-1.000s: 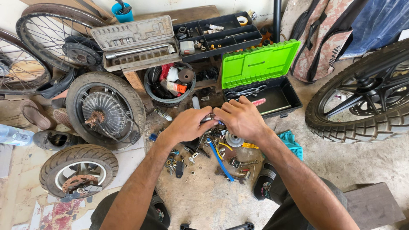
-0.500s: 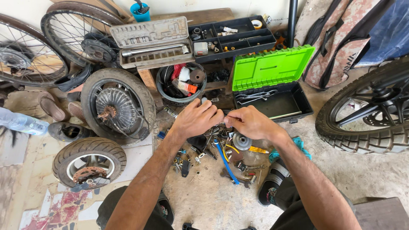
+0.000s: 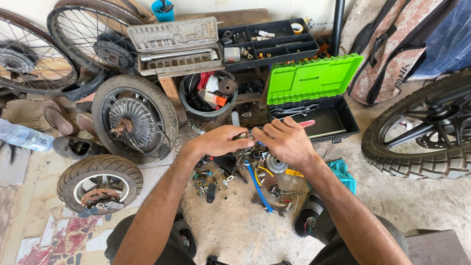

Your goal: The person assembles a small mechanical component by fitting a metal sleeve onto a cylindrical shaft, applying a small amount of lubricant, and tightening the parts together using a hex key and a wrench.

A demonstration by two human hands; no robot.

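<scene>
Both hands, left hand and right hand, pinch a small metal part between closed fingers above scattered parts; it looks light, rigid, best gripped at its ends.

Concrete floor, grey, dusty, stained. Patch of broken-tile mosaic, red and white, at near left corner. Pale wall along far edge. Low wooden board against wall. Dark vertical pole beside it. Daylight even, shadows soft. Spoked wheels lean at far left; knobby tyre stands at right.
</scene>
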